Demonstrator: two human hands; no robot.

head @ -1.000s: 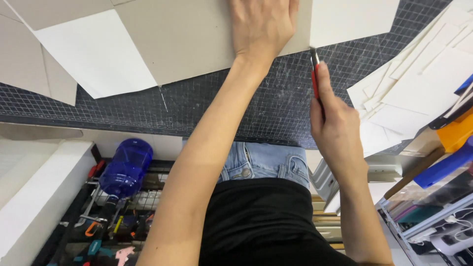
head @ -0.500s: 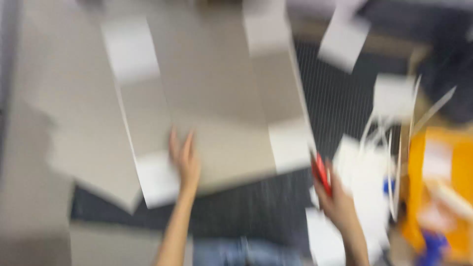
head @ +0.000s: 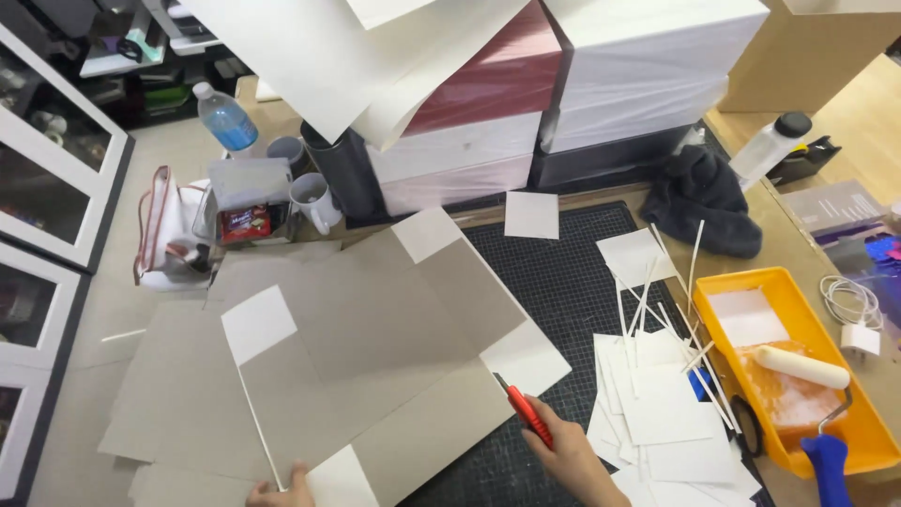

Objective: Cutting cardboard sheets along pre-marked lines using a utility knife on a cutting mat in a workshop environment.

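A large grey cardboard sheet (head: 375, 347) with white paper squares at its corners lies on a black cutting mat (head: 563, 282). My left hand (head: 282, 488) rests on the sheet's near edge at the bottom of the view, mostly cut off. My right hand (head: 568, 455) holds a red utility knife (head: 522, 411), its tip at the sheet's right edge beside a white corner square (head: 526, 357).
White paper pieces and thin white strips (head: 657, 376) are piled right of the mat. An orange paint tray (head: 798, 376) holds a white roller with a blue handle. Stacked boxes (head: 563, 103), mugs, a water bottle (head: 223, 117) and a dark cloth (head: 699, 197) stand behind.
The view has swung up and back from a close look over my arms to the whole bench. My left hand has slid from the sheet's middle to its near edge.
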